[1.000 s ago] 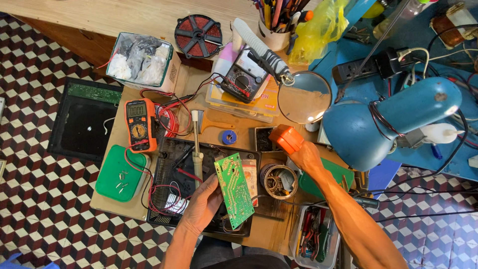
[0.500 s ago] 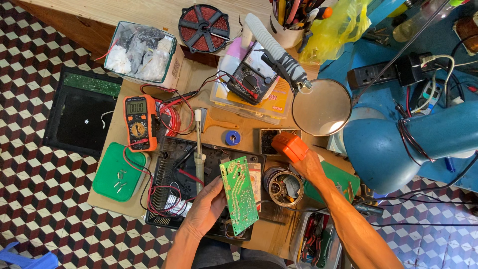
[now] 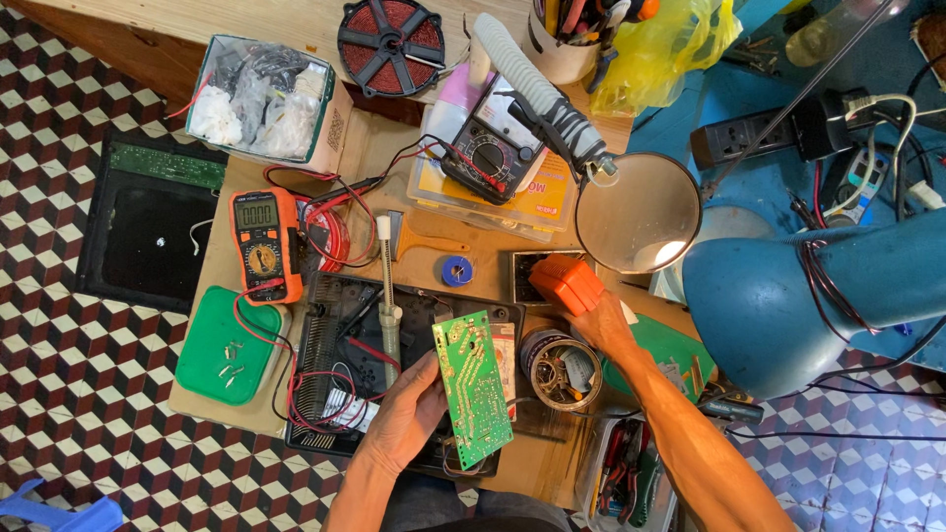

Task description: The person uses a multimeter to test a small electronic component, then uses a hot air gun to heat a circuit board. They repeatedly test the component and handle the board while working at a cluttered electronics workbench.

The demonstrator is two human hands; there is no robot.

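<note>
My left hand (image 3: 406,414) holds a green circuit board (image 3: 474,387) by its left edge, tilted above a black open device case (image 3: 335,335) with red and black wires inside. My right hand (image 3: 597,320) grips an orange tool handle (image 3: 565,283) just below a round magnifying glass (image 3: 639,212). A round tin (image 3: 562,369) full of small parts sits between my two hands. A soldering iron (image 3: 387,286) lies across the case, left of the board.
An orange multimeter (image 3: 264,244) and a green lid (image 3: 229,345) with screws lie at the left. A black analogue meter (image 3: 490,156), a red wire spool (image 3: 390,44), a box of rags (image 3: 262,99) and a blue desk lamp (image 3: 818,296) stand around. A tool tray (image 3: 631,473) sits bottom right.
The view has shifted slightly. My right hand with the orange handle has stayed near the magnifying glass, and my left hand keeps the green board in place.
</note>
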